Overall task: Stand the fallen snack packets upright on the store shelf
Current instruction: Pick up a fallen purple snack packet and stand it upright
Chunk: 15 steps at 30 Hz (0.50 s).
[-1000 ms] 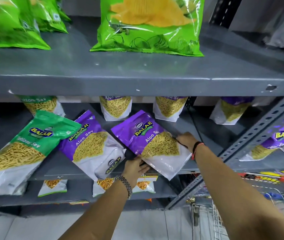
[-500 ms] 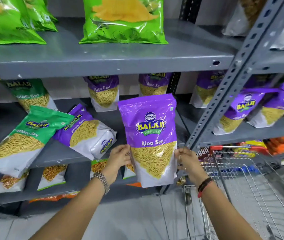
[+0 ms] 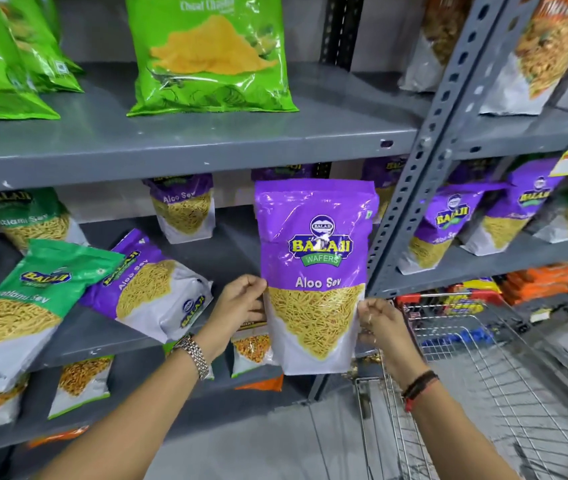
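Note:
A purple Aloo Sev packet [image 3: 313, 237] hangs upright in the air in front of the middle shelf [image 3: 102, 341]. My left hand [image 3: 237, 306] grips its left edge and my right hand [image 3: 379, 323] grips its right edge. A second purple Aloo Sev packet [image 3: 151, 289] lies fallen and tilted on the middle shelf to the left. Beside it a green Ratlami Sev packet [image 3: 23, 306] also lies fallen, hanging over the shelf's front edge. Further purple packets [image 3: 183, 206] stand upright at the back of that shelf.
The grey top shelf [image 3: 206, 147] carries green chip bags [image 3: 206, 53]. A perforated steel upright [image 3: 427, 161] rises just right of the held packet. A wire shopping cart [image 3: 483, 375] stands at the lower right. More packets [image 3: 448, 226] fill the right-hand rack and the lower shelf.
The purple packet lay flat on the middle shelf a second ago. Both hands lifted it off and turned it upright; since half a second ago it has barely moved.

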{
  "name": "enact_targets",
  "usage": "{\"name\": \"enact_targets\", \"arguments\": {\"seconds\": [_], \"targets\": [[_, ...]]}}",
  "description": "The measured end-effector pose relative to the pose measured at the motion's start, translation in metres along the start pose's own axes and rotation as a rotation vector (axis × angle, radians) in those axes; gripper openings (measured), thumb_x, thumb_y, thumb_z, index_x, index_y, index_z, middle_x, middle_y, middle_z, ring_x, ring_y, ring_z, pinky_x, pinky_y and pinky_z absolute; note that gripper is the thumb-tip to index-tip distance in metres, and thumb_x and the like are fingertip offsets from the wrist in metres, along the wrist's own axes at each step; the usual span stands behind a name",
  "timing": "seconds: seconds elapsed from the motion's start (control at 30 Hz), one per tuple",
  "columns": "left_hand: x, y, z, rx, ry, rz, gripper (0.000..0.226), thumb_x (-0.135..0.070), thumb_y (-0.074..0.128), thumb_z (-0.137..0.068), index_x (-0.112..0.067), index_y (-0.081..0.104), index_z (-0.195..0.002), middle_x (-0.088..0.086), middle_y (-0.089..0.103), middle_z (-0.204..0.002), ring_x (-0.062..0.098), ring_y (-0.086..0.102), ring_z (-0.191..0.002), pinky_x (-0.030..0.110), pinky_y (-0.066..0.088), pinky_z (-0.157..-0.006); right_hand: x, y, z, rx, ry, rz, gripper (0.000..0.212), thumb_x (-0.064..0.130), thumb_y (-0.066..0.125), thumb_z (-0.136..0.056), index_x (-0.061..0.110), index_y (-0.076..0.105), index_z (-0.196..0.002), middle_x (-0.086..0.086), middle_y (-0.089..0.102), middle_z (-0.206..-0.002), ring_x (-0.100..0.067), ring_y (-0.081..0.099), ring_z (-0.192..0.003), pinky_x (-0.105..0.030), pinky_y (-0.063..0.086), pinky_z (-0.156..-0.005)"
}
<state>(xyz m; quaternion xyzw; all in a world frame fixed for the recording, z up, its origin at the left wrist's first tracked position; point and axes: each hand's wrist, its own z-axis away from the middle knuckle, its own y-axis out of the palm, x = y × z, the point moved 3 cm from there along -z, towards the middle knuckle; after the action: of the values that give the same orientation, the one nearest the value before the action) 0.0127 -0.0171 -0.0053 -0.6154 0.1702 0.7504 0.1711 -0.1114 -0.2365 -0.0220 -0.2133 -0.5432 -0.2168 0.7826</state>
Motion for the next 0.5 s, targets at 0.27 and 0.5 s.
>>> {"name": "enact_targets", "arguments": {"seconds": [0.27,0.5], "targets": [[0.001,-0.021,-0.07,-0.21,0.052,0.004,0.02,-0.015,0.045,-0.094,-0.023,0.051,-0.076,-0.002,0.056,-0.08,0.009,0.052,-0.076,0.027,0.048,-0.075,0.008,0.065,-0.087,-0.031,-0.058,-0.001,0.03,0.015,0.043,-0.094,0.02,0.046,-0.065,-0.002,0.046,-0.062,-0.015,0.042,-0.06,-0.033,0.04,-0.061],[-0.006,-0.045,-0.122,-0.391,0.138,-0.155,0.018,-0.025,0.047,-0.091,-0.03,0.049,-0.074,0.006,0.059,-0.086,0.023,0.055,-0.086,0.041,0.047,-0.085,0.025,0.103,-0.161,-0.068,-0.063,0.043,0.029,0.018,0.046,-0.089,0.024,0.053,-0.062,-0.008,0.061,-0.079,-0.023,0.055,-0.081,-0.044,0.049,-0.088]]}}
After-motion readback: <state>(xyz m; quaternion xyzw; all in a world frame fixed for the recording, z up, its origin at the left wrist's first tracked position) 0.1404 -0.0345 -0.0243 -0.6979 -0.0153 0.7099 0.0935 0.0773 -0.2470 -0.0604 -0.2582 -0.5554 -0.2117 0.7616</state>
